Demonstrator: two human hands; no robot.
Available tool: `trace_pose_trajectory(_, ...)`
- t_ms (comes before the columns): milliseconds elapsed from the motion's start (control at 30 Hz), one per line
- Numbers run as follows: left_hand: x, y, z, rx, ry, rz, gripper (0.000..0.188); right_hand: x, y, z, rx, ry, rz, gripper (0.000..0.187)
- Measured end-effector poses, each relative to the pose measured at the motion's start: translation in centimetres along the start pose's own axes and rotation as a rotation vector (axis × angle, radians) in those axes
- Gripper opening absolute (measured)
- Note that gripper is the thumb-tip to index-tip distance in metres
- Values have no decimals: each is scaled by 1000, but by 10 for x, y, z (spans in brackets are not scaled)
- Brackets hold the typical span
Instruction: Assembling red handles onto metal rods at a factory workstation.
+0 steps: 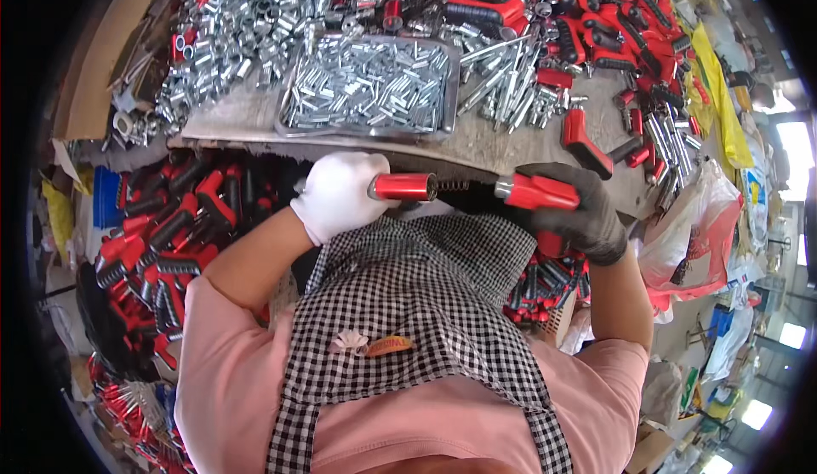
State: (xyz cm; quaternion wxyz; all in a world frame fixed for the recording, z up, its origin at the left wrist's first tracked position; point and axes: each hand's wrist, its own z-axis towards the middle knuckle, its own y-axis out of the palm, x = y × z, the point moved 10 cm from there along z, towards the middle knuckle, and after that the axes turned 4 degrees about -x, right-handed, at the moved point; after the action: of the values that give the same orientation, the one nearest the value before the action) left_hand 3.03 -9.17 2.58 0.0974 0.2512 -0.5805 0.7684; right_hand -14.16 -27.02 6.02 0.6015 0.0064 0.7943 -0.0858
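Note:
My left hand (pixel 340 193), in a white glove, is closed around a short red metal tube (pixel 404 187) held level, its open end facing right. A thin coil spring (pixel 454 186) shows just beyond that open end; whether it sits inside the tube I cannot tell. My right hand (pixel 591 214), in a dark glove, grips a red pistol-shaped tool body (pixel 542 191) with a silver nose pointing left toward the tube. A gap separates the two pieces. Both hands are in front of the table's near edge, above my lap.
On the table (pixel 234 121), a metal tray (pixel 285 125) holds many small silver pins. Silver fittings (pixel 255 23) are heaped to its left; rods (pixel 502 78) and red-and-black pistol-grip bodies (pixel 604 31) lie to its right. More such bodies (pixel 183 219) are piled below left. A plastic bag (pixel 694 219) hangs at right.

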Motion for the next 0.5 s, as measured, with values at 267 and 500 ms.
trace_pose_trajectory(267, 21, 37, -19, -421, -27, -41, 16, -32, 101, 1, -213, -509, -1031, 47)
trace_pose_trajectory(500, 42, 112, -102, -1384, -334, -925, 22, -39, 157, -44, -408, -1226, -1341, 41)
